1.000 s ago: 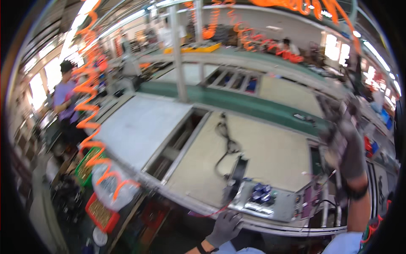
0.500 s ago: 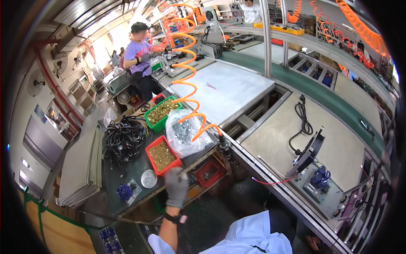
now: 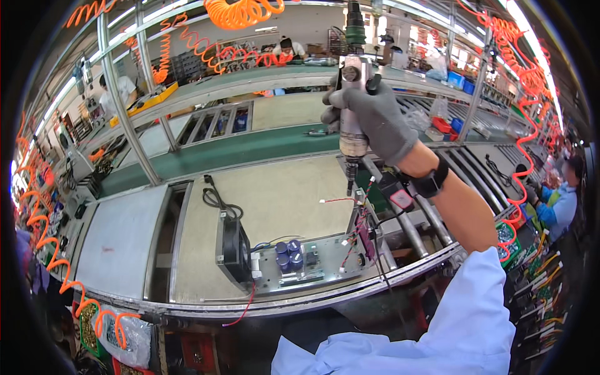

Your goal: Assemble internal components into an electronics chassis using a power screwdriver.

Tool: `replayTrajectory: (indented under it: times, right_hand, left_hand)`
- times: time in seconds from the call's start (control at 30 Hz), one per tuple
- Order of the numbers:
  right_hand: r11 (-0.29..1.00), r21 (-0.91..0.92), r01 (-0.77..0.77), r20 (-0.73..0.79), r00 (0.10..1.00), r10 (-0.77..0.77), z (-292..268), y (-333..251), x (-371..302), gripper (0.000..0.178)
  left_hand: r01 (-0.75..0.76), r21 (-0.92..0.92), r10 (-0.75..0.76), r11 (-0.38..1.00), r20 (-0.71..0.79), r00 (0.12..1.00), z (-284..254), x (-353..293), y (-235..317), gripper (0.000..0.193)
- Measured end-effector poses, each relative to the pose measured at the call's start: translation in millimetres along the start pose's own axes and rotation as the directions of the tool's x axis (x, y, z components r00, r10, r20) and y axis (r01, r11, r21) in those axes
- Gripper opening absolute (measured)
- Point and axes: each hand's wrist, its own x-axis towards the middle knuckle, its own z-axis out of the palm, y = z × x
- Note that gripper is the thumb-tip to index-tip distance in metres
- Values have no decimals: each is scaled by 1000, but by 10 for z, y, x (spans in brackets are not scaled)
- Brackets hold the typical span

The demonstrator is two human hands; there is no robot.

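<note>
My right hand (image 3: 372, 115), in a grey glove, is raised right of the middle. It is wrapped round an upright power screwdriver (image 3: 353, 144) with its bit pointing down. Lower down lies a metal plate assembly (image 3: 306, 275), its bit-side end nearest the tool; the bit appears above its right part, but contact cannot be made out. The assembly carries blue capacitors (image 3: 289, 256), a black fan (image 3: 234, 250) at the left and a purple board (image 3: 364, 234) at the right. Thin red and white wires stick up there. My left hand is out of view.
A metal-framed bench (image 3: 269, 187) holds the assembly, with a black power cord (image 3: 215, 197) on it. Rollers (image 3: 409, 231) lie to the right. A plastic bag of screws (image 3: 125, 337) and a green bin (image 3: 90, 328) stand lower left. A co-worker (image 3: 562, 200) is at the right.
The view has swung right, from the bins of screws to the bench. My left hand, earlier by the red bin, has gone out of view. My right hand now shows with the power screwdriver.
</note>
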Motion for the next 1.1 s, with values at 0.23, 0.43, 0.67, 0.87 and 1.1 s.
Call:
replayTrajectory:
  times: [0.23,0.43,0.67,0.87,1.1]
  right_hand:
    - [1000,12,-10,-97,995,11,-102,269,385,21]
    - [993,112,49,-188,982,-28,306,645,664,18]
    - [846,472,-248,45,965,258,1221,751,8,14]
    - [792,463,-397,303,911,280,995,898,-1475,28]
    - [992,-39,-117,-83,990,114,606,1816,-2178,20]
  left_hand:
    - [9,16,-10,1000,42,999,9,58,136,17]
    - [-11,18,10,1000,43,999,55,190,204,17]
    - [-28,8,27,1000,42,999,104,179,162,16]
    - [-45,2,45,999,41,998,120,137,-12,16]
    - [-47,-9,48,999,42,998,146,111,-149,16]
